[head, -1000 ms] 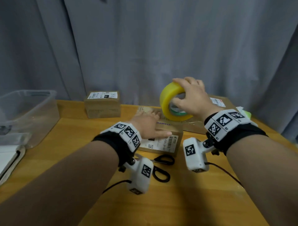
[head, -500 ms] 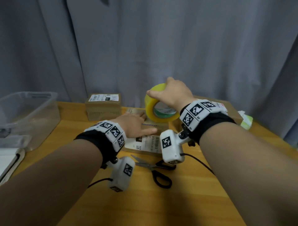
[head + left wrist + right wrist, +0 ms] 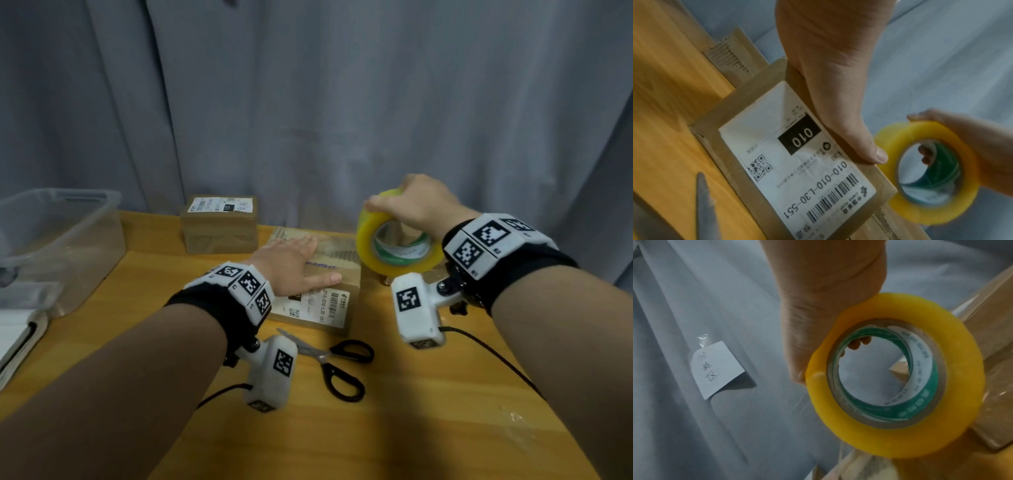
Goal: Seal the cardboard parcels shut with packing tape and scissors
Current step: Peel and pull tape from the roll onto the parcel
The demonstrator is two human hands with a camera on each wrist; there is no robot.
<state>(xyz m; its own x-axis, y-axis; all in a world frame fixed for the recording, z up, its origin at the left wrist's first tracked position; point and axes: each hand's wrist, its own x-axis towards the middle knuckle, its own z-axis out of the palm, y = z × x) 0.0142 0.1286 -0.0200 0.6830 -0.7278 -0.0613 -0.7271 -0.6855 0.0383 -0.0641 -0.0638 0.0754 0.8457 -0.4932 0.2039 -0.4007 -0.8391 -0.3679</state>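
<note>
While my left hand (image 3: 291,265) lies flat on the parcel (image 3: 322,301), its fingers straight and pressing the top down without gripping anything, I judge the step in hand to be getting the tape onto this box, with no cut made yet.

Starting at the far left, a clear plastic bin (image 3: 85,233) sits on the surface (image 3: 411,428); something dark shows low in it, too blurred through the wall to name. In front of it lies what looks like a notebook (image 3: 17,339). Further along, by the curtain, a second parcel (image 3: 219,224) stands apart, its white label facing up.

The parcel under my palm sits near the middle, its shipping label toward me (my thumb lies along the label's far edge in the left wrist view). Just in front of it the scissors (image 3: 339,366) lie untouched, blades pointing left.

To the right, my right hand (image 3: 421,209) holds the yellow tape roll (image 3: 397,245) on edge just beside the parcel, fingers curled over the rim and fingertips showing inside the core. Behind it is another, larger box (image 3: 995,353).

Next I would need to free the tape's end, lay it across the seam, then reach for the scissors.
</note>
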